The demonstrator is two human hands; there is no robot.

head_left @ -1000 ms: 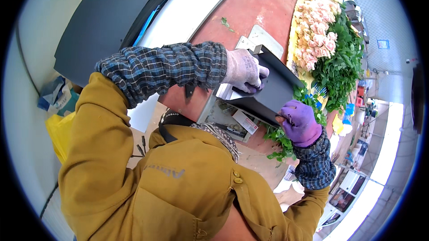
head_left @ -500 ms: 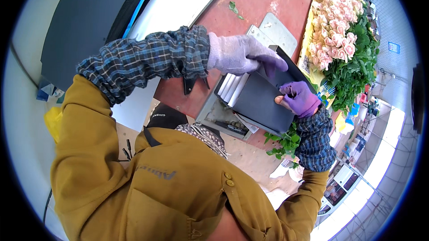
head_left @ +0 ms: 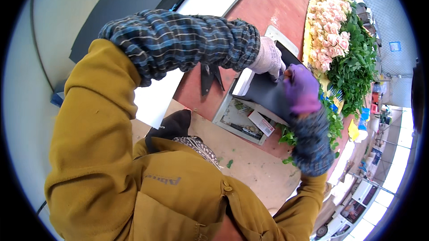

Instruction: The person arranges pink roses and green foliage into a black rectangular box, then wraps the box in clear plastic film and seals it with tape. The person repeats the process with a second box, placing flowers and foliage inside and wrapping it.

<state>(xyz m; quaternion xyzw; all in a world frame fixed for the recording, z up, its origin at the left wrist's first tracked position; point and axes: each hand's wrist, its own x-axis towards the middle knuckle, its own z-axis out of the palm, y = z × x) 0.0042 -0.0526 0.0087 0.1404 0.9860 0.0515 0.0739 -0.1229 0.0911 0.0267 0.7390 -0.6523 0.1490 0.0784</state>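
Note:
My left hand (head_left: 269, 58), in a pale lilac glove, bends its fingers down at the far edge of a black flexible sheet (head_left: 263, 90). My right hand (head_left: 303, 90), in a purple glove, is closed beside the left fingertips and blurred; what its fingers hold is hidden. The sheet slopes over a dark open box (head_left: 288, 53) and passes behind the right forearm. White cards or papers (head_left: 244, 82) stand at the box's left end. Below lies a grey metal tray (head_left: 219, 118) with pens (head_left: 246, 130) and a small white-and-red carton (head_left: 261, 123).
Black scissors or shears (head_left: 210, 79) lie on the red tabletop (head_left: 254, 6) left of the box. Pale pink roses (head_left: 328, 31) with leafy stems (head_left: 355, 62) fill the far right. A white sheet (head_left: 156, 100) is under my left arm; more greenery (head_left: 288, 136) hangs by my right forearm.
Both hands have drawn close together at the sheet's far edge. The sheet's near side has lifted, exposing the tray and carton. My left arm has shifted right, and the view has shifted.

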